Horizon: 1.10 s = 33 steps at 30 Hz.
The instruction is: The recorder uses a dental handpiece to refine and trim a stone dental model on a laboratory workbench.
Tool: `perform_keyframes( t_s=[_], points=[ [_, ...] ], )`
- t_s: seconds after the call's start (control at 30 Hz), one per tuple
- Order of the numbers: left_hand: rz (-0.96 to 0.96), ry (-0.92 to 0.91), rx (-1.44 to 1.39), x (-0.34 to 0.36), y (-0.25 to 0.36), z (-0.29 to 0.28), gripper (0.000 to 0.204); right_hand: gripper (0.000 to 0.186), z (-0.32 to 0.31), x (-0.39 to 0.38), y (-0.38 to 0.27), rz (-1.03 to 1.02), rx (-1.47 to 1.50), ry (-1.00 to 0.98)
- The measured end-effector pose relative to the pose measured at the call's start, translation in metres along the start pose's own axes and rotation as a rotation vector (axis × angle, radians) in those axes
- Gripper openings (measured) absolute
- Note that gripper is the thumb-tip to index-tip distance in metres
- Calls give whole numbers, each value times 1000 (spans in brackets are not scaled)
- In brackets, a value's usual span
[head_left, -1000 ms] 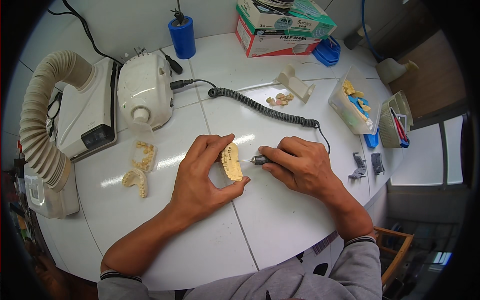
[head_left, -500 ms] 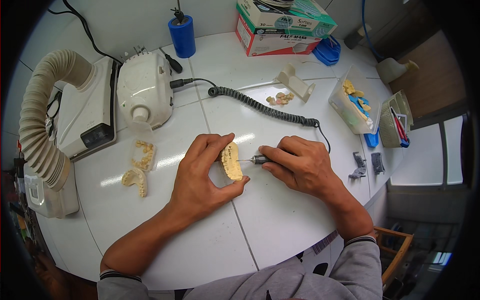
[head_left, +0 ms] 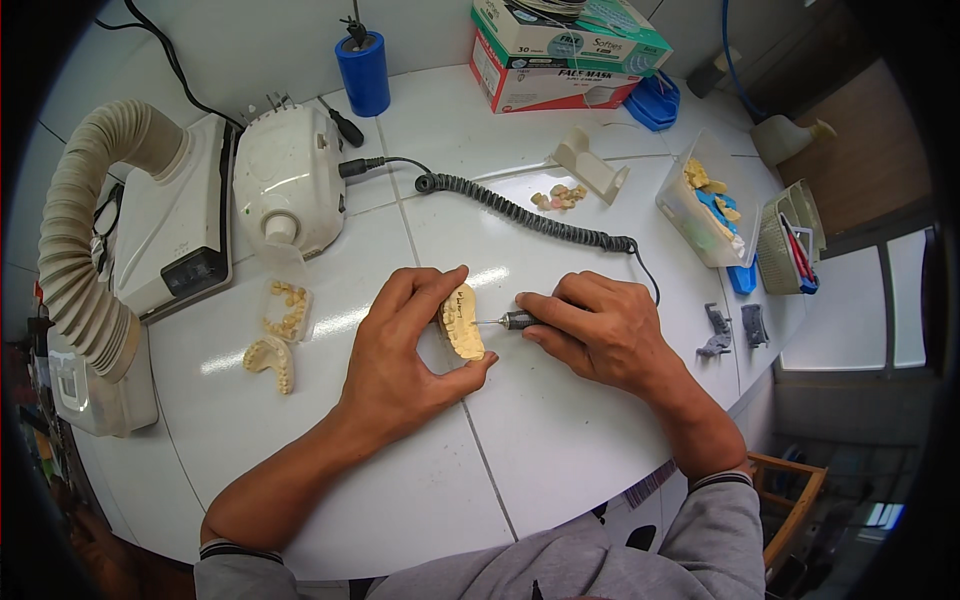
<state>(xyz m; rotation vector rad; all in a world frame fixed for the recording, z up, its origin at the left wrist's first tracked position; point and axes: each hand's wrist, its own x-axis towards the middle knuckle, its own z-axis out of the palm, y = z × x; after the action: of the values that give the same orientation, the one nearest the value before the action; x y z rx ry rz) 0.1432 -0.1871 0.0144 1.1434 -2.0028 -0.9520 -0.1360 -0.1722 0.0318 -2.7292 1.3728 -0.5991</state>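
Note:
A yellow plaster dental model [head_left: 463, 325] is held upright between the fingers and thumb of my left hand [head_left: 400, 370], dark handwriting on its face. My right hand [head_left: 598, 335] grips a slim rotary handpiece [head_left: 521, 320]; its thin metal tip points left and meets the model's right side, though exact contact is too small to tell. A coiled black cord [head_left: 520, 214] runs from the white control unit [head_left: 290, 175] toward that hand. Left of my hands lie a horseshoe-shaped cast [head_left: 268, 365] and a clear tray of yellow pieces [head_left: 287, 312].
A white machine [head_left: 170, 230] with a ribbed hose stands left. Behind are a blue cylinder [head_left: 364, 75], stacked boxes [head_left: 550, 85], small pieces [head_left: 560, 198] and a cream holder [head_left: 590, 170]. Right are a plastic tub [head_left: 675, 220], a basket [head_left: 780, 250] and grey parts [head_left: 754, 327].

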Motion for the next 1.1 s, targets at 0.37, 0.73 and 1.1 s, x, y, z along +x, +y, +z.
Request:
perform_keyframes(
  t_s=[0.37, 0.73, 1.1],
  points=[
    [-9, -12, 3, 0, 0, -1, 81, 27, -2, 1, 0, 3, 4, 0],
    [-18, -11, -23, 1, 2, -2, 81, 28, -1, 1, 1, 9, 22, 8],
    [8, 21, -45, 2, 3, -2, 82, 28, -1, 0, 2, -10, 36, 12]
  ],
)
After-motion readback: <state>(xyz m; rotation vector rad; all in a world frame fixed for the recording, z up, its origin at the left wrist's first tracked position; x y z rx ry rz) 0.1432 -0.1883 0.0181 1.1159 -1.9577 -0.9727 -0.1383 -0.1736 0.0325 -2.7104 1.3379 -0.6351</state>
